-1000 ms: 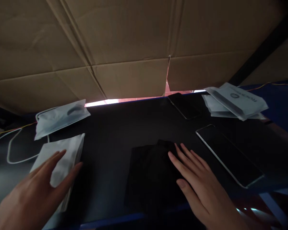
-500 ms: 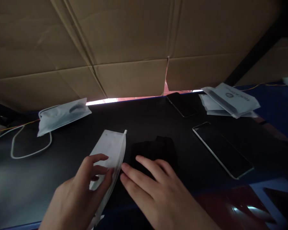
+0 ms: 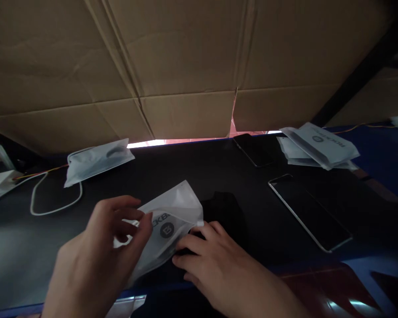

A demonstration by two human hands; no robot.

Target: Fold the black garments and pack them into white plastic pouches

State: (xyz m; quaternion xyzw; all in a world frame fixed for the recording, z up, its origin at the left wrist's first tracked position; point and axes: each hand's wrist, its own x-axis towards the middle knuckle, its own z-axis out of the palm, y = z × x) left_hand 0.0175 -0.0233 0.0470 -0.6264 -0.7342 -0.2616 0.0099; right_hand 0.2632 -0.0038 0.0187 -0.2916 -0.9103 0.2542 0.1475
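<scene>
My left hand pinches a white plastic pouch with a dark round logo, lifted and tilted over the black table top. My right hand has its fingers curled at the pouch's open right edge, and they seem to grip a black object that lies partly under it. What that dark object is cannot be made out.
A large phone lies face up at right, a smaller phone behind it. White pouches are stacked at far right, another pouch and a white cable at left. A cardboard wall closes the back.
My left hand carried the white pouch from the table's left side to the middle and turned it logo side up. My right hand drew back and curled at the pouch's edge.
</scene>
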